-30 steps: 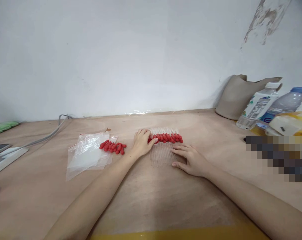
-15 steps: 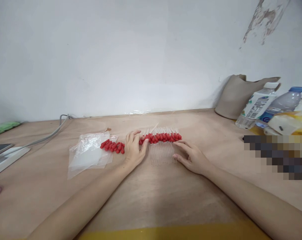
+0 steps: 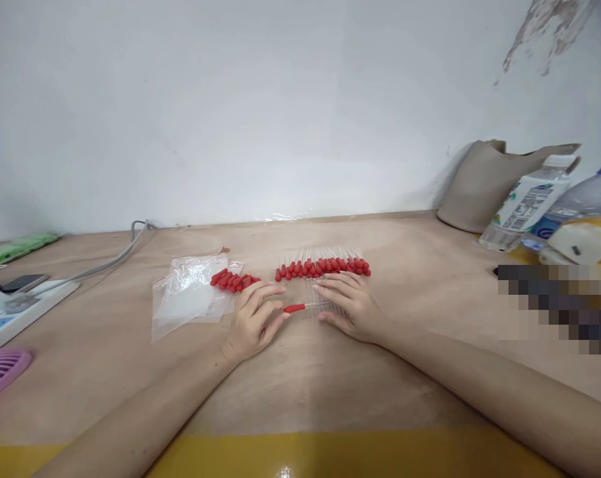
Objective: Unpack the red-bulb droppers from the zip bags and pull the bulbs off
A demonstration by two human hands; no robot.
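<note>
Since the earlier frame, the left hand point(image 3: 253, 320) is drawing back from the row of droppers point(image 3: 325, 267), its narrowed grip now pinching the tip of a bulb point(image 3: 294, 308). That bulb is sitting between the hands, pointing left, its tube point(image 3: 314, 305) running nearly crosswise over the table point(image 3: 280, 392) to the right hand point(image 3: 354, 307), half-curled, its hold unclear. Bulb-fitting seems to be going on; pushing would be calling for straight alignment.

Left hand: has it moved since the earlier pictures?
Yes. Judged against the plastic bags, the left hand has shifted left, closer to them, and back toward the person.
</note>
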